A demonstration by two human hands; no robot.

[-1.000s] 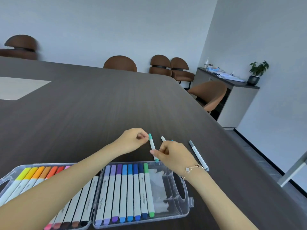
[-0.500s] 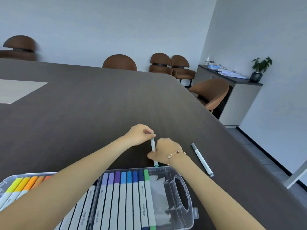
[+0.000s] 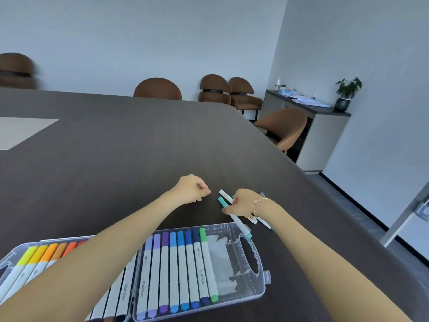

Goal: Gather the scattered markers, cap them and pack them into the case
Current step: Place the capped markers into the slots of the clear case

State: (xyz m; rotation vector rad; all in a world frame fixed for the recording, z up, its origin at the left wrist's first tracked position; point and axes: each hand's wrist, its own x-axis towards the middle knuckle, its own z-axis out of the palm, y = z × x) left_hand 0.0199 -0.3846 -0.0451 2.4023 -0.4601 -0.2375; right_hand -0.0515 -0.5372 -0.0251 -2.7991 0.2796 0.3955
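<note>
My right hand [image 3: 242, 203] grips a small bundle of white-bodied markers low over the dark table. One is a teal-capped marker [image 3: 239, 223] that slants down toward the case. A white-tipped marker [image 3: 224, 194] sticks out beside it, and a third marker [image 3: 267, 225] shows under my wrist. My left hand [image 3: 191, 189] hovers just left of them with its fingers curled and nothing visible in it. The clear plastic case [image 3: 253, 254] lies open near me. Its right half holds a row of purple, blue and green markers [image 3: 178, 270]. My left forearm partly hides the left half's yellow and orange markers [image 3: 39, 254].
The right half of the case has open slots next to the green marker. The table's right edge [image 3: 325, 196] runs diagonally close to my right hand. Brown chairs [image 3: 157, 89] stand around the table, and a sideboard [image 3: 325, 126] with a plant stands at the far right.
My left hand has let go of the teal marker and drawn back left. My right hand now grips that marker with the others, including the grey-tipped one that lay on the table.
</note>
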